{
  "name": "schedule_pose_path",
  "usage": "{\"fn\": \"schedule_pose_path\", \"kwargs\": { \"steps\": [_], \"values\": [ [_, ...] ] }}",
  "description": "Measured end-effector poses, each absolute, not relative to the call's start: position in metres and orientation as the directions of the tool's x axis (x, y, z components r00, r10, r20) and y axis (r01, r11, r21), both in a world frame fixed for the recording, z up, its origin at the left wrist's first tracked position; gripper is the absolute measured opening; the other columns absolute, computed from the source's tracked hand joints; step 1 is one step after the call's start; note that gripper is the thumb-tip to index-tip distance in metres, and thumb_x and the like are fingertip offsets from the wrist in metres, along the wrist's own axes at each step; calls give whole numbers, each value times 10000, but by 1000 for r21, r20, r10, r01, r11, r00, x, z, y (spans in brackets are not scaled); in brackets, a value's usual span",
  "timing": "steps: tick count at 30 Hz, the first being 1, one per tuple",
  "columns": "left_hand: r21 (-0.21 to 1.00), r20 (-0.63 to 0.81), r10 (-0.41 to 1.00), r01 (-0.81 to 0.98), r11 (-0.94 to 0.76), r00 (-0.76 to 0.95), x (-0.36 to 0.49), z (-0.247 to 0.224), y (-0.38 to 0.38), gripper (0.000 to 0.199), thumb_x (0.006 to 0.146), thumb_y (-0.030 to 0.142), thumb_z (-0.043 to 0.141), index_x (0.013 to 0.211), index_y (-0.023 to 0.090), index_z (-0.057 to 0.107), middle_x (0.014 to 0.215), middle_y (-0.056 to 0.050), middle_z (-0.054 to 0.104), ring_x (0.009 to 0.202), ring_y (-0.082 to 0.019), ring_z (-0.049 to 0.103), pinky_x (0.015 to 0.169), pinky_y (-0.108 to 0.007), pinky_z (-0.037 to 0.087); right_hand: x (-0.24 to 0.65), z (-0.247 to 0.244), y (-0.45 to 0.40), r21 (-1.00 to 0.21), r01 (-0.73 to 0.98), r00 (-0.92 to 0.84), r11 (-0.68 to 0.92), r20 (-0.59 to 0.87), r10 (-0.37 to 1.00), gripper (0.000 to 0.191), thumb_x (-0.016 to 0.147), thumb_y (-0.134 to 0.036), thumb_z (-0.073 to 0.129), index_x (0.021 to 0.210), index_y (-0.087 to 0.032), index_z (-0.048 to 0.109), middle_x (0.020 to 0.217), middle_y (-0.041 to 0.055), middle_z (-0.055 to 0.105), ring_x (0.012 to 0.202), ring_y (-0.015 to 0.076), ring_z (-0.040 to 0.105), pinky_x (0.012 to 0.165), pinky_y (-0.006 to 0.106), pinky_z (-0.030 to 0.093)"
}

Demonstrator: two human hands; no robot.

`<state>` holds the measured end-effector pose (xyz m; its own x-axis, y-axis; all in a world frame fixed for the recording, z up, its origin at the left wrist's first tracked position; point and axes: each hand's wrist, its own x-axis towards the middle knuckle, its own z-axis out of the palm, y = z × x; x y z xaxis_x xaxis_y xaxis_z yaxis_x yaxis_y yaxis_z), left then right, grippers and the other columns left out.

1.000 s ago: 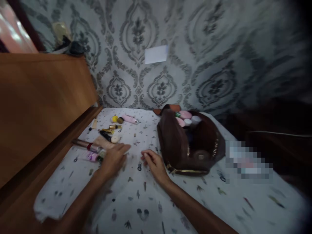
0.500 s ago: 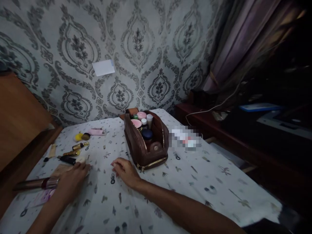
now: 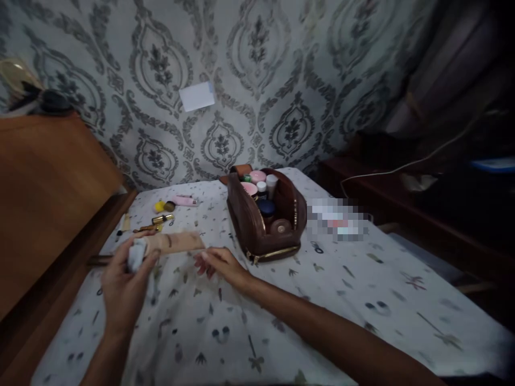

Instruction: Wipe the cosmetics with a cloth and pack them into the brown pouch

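Note:
My left hand (image 3: 129, 268) is closed around the pale capped end of a beige squeeze tube (image 3: 177, 242), which it holds up off the cloth. The tube's flat end points right, towards my right hand (image 3: 225, 265). That hand has its fingers loosely bent and apart, with the fingertips close to the tube's end; whether they touch it I cannot tell. Beyond my right hand stands a brown toiletry bag (image 3: 237, 225), unzipped. Inside it are pink-lidded jars (image 3: 258, 177), a dark blue lid (image 3: 265, 207) and small white-capped bottles (image 3: 271, 185).
Across the far left of the patterned cloth (image 3: 225, 332) lie a pink tube (image 3: 185, 200), a yellow round item (image 3: 160, 206) and gold-coloured tubes (image 3: 162, 219). A wooden panel (image 3: 48, 203) borders the left side. A blurred-out item (image 3: 338, 220) lies right of the bag.
My left hand has lifted the beige tube from the cloth and turned it towards my right hand. The view has swung left, so the bag appears further right.

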<state>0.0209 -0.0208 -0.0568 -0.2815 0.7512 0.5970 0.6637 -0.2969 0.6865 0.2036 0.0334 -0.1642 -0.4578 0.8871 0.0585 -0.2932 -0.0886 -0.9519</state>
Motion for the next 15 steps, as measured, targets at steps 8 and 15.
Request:
{"fn": "schedule_pose_path", "kwargs": {
  "steps": [8, 15],
  "values": [
    [587, 740, 660, 600, -543, -126, 47, -117, -58, 331, 823, 181, 730, 1121, 249, 604, 1162, -10, 673, 1116, -159, 627, 997, -261, 469, 191, -142, 16, -620, -604, -582, -502, -88, 809, 502, 666, -554, 836, 951, -193, 635, 881, 21, 714, 767, 161, 690, 588, 235, 497],
    [592, 663, 747, 579, -561, 46, 35, -135, -71, 197, 953, 214, 555, 1142, 256, 592, 1122, -35, 626, 1082, -164, 595, 944, -269, 482, 187, -149, 9, -702, -562, -459, -438, -175, 871, 589, 615, -516, 873, 1027, -214, 578, 792, -10, 695, 678, 149, 647, 589, 244, 485]
  ]
}}
